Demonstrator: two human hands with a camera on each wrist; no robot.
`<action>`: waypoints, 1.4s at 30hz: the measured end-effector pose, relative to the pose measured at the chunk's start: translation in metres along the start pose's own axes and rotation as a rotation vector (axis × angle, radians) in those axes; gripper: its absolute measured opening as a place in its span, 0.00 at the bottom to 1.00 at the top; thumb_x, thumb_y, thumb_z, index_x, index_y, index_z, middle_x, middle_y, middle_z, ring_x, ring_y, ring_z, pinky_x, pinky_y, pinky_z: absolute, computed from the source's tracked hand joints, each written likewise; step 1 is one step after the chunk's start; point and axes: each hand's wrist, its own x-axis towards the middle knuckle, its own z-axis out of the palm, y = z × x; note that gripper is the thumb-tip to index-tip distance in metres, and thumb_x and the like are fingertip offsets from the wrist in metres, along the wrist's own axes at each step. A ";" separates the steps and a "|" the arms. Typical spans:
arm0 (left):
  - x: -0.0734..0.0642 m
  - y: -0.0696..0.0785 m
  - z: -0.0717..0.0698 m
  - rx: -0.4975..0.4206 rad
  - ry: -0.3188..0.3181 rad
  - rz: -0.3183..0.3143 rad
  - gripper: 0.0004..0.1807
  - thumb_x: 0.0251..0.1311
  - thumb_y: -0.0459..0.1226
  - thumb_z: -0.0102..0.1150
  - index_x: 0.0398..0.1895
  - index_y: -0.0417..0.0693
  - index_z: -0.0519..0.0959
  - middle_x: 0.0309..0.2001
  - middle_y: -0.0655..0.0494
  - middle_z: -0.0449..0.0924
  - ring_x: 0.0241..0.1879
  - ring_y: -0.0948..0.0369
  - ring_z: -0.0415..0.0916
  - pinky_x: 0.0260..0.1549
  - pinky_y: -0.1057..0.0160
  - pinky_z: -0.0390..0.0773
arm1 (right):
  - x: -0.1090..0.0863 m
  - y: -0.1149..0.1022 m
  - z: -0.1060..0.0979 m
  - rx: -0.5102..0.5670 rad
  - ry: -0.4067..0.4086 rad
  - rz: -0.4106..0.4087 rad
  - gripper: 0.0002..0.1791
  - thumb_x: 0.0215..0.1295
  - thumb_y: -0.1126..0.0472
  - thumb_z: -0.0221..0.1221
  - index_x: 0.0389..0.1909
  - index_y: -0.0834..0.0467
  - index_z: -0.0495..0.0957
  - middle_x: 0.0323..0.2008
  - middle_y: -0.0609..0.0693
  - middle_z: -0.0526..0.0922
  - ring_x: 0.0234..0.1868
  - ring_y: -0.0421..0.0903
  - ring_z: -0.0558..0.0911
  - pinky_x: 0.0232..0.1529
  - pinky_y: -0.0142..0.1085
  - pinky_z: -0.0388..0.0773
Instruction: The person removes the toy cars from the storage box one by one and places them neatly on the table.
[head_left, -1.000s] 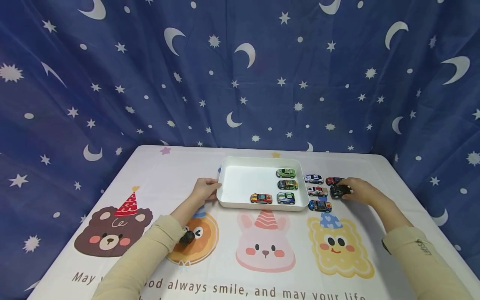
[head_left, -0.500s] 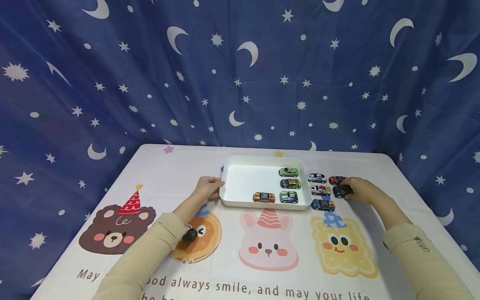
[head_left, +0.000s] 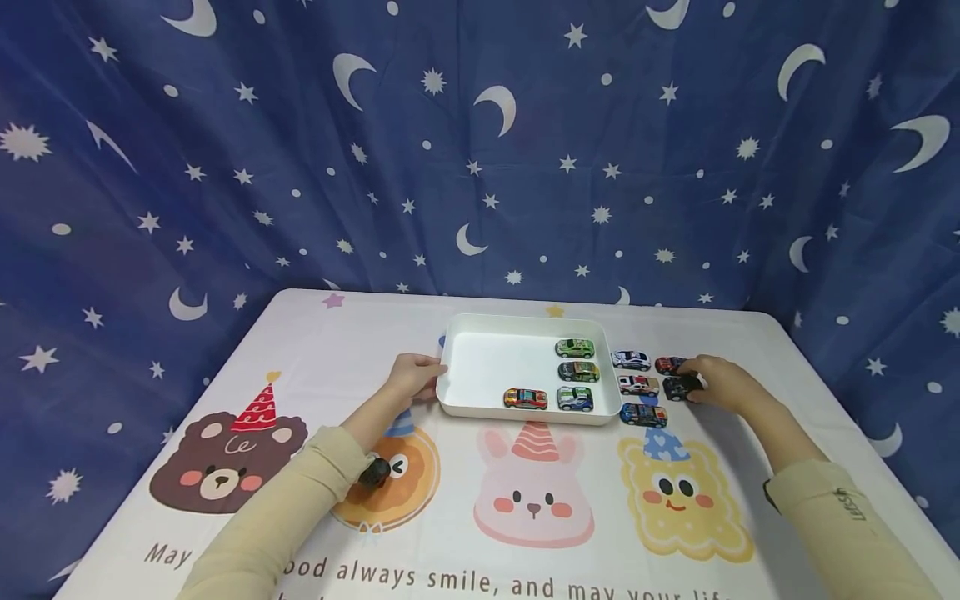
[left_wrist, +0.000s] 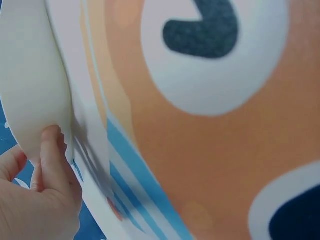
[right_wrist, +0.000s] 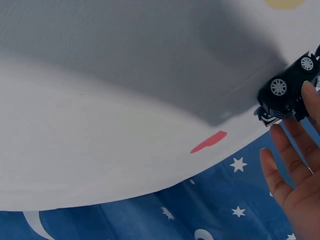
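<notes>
My left hand (head_left: 412,377) grips the left wall of a shallow white tray (head_left: 480,358). In the left wrist view, fingers (left_wrist: 52,150) lie against the tray's outer side and the thumb is at its edge. On the table right of the tray, my right hand (head_left: 723,386) pinches a black toy car (head_left: 677,387) by its right end. The right wrist view shows the black car's wheels facing the camera, with the thumb against it and the other fingers partly behind. Just beyond it sits a red and dark toy car (head_left: 667,365), partly covered by the fingertips.
Inside the tray are a green car (head_left: 574,348), a dark green car (head_left: 578,372), a blue-white-green car (head_left: 575,398) and a red-yellow car (head_left: 525,398). A white car (head_left: 631,360), a white-orange car (head_left: 638,385) and a blue car (head_left: 643,415) line its right side.
The whole head view shifts slightly. Both hands keep their places, the left on the tray and the right at the black toy car.
</notes>
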 end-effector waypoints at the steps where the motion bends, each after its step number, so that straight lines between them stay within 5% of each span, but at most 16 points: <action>1: 0.000 0.000 0.000 -0.001 0.002 -0.003 0.17 0.61 0.37 0.58 0.52 0.40 0.77 0.43 0.46 0.81 0.25 0.67 0.77 0.26 0.72 0.83 | 0.000 -0.001 -0.001 0.003 0.006 -0.005 0.20 0.48 0.69 0.67 0.44 0.71 0.78 0.43 0.69 0.80 0.48 0.66 0.77 0.51 0.58 0.75; 22: -0.004 0.004 -0.004 0.030 -0.041 0.020 0.19 0.56 0.30 0.57 0.53 0.35 0.75 0.35 0.47 0.79 0.25 0.64 0.76 0.25 0.71 0.83 | 0.002 -0.049 -0.015 0.009 0.127 -0.136 0.19 0.54 0.65 0.65 0.46 0.69 0.78 0.43 0.65 0.81 0.46 0.61 0.80 0.49 0.54 0.79; 30: -0.002 -0.002 -0.005 0.069 -0.037 0.070 0.18 0.58 0.31 0.56 0.53 0.35 0.76 0.43 0.42 0.80 0.27 0.65 0.77 0.26 0.72 0.83 | 0.004 -0.071 -0.022 0.010 0.143 -0.168 0.19 0.54 0.64 0.66 0.47 0.66 0.78 0.45 0.63 0.81 0.48 0.61 0.80 0.50 0.54 0.79; 42: -0.002 -0.004 -0.006 0.087 -0.042 0.073 0.19 0.61 0.33 0.56 0.55 0.37 0.75 0.47 0.42 0.80 0.26 0.66 0.75 0.24 0.75 0.80 | 0.012 -0.116 -0.027 0.045 0.203 -0.330 0.17 0.54 0.65 0.66 0.46 0.64 0.80 0.45 0.60 0.82 0.47 0.58 0.81 0.47 0.49 0.82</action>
